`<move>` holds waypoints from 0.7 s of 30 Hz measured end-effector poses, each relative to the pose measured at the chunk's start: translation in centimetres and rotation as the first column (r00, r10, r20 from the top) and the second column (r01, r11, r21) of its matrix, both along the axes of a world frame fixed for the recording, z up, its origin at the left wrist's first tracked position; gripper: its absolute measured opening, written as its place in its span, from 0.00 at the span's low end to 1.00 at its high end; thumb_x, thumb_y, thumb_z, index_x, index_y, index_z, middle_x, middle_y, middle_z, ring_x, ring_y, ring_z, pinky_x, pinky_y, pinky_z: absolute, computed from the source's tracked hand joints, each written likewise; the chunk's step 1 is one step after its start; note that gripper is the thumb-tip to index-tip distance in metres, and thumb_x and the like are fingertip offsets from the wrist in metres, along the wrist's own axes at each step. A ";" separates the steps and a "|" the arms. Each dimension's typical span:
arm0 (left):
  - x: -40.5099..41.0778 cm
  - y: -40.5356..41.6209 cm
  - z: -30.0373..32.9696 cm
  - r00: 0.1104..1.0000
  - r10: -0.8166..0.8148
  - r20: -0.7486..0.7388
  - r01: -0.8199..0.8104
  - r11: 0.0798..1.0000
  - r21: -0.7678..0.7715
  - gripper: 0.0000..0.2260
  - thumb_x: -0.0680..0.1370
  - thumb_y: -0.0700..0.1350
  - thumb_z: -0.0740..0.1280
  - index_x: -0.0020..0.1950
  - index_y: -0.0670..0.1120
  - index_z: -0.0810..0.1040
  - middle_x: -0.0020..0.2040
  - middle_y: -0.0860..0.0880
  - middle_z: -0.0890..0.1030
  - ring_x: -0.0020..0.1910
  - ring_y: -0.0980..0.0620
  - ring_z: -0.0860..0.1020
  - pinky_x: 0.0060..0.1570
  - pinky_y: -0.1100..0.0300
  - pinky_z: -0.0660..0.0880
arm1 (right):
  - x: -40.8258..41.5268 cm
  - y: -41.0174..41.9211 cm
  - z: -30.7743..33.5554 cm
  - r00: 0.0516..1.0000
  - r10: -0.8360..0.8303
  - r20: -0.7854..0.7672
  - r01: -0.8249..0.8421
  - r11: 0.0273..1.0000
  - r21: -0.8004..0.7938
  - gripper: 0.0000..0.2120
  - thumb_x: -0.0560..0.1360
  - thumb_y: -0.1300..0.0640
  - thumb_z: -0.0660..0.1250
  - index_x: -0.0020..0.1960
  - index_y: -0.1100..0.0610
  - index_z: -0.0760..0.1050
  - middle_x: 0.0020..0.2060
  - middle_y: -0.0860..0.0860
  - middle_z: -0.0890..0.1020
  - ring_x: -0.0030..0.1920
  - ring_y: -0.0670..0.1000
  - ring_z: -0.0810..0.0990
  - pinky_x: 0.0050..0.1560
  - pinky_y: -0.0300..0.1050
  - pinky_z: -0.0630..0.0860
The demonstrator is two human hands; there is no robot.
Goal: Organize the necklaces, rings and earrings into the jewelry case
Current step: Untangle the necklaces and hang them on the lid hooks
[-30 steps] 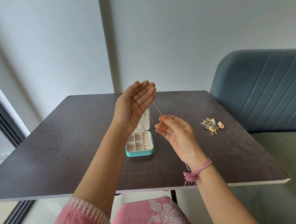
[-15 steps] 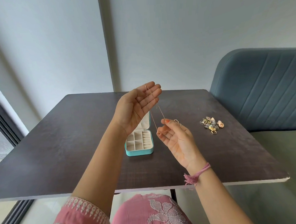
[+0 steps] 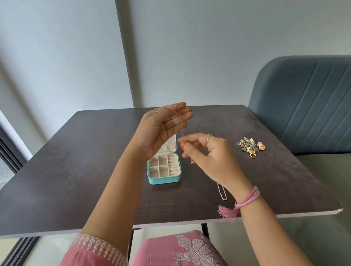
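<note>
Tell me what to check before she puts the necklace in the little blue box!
1. Jewelry case lid open: ok.
2. Compartments look bare, with room for the chain: ok.
3. Rose-gold necklace draped over the left hand fingers: ok.
4. Right hand pinching the chain's lower part: ok.
5. Chain free of knots: cannot tell, too thin.
6. Silver chain below the right wrist, on the table or hanging: cannot tell.

Left hand (image 3: 166, 125) raised, fingers straight, thin chain (image 3: 181, 122) draped over them; right hand (image 3: 208, 151) pinching chain above open turquoise case (image 3: 164, 171); earrings (image 3: 250, 147) heaped on surface (image 3: 70, 168).
</note>
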State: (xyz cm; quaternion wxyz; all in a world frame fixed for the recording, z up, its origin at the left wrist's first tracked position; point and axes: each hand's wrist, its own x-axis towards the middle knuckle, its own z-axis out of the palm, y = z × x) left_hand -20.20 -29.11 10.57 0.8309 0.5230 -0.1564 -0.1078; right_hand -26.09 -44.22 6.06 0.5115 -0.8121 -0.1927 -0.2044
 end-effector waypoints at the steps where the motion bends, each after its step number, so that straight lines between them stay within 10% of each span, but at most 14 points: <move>1: -0.1 0.0 0.0 1.000 -0.006 0.014 0.005 0.999 0.041 0.11 0.80 0.38 0.61 0.59 0.38 0.78 0.56 0.41 0.82 0.56 0.47 0.81 0.55 0.57 0.78 | 0.1 0.0 0.6 0.999 -0.007 0.042 0.009 0.999 -0.054 0.06 0.76 0.58 0.68 0.51 0.54 0.82 0.39 0.43 0.84 0.42 0.42 0.82 0.45 0.32 0.76; 11: -1.1 -0.1 0.6 0.990 -0.105 0.094 0.074 0.954 0.290 0.13 0.81 0.45 0.61 0.45 0.44 0.85 0.49 0.38 0.82 0.47 0.46 0.82 0.50 0.58 0.80 | 1.2 -1.2 5.2 0.997 -0.058 -0.050 0.043 0.964 -0.264 0.04 0.74 0.56 0.70 0.45 0.49 0.83 0.32 0.40 0.81 0.34 0.43 0.80 0.39 0.31 0.74; 21: -1.2 -0.1 0.9 0.981 -0.122 0.150 0.047 0.902 0.429 0.11 0.80 0.42 0.62 0.41 0.41 0.79 0.35 0.47 0.84 0.35 0.53 0.82 0.41 0.62 0.79 | 1.7 -2.1 5.2 0.996 -0.063 -0.067 0.056 0.993 -0.108 0.01 0.72 0.54 0.73 0.43 0.49 0.84 0.34 0.46 0.84 0.34 0.43 0.81 0.42 0.43 0.80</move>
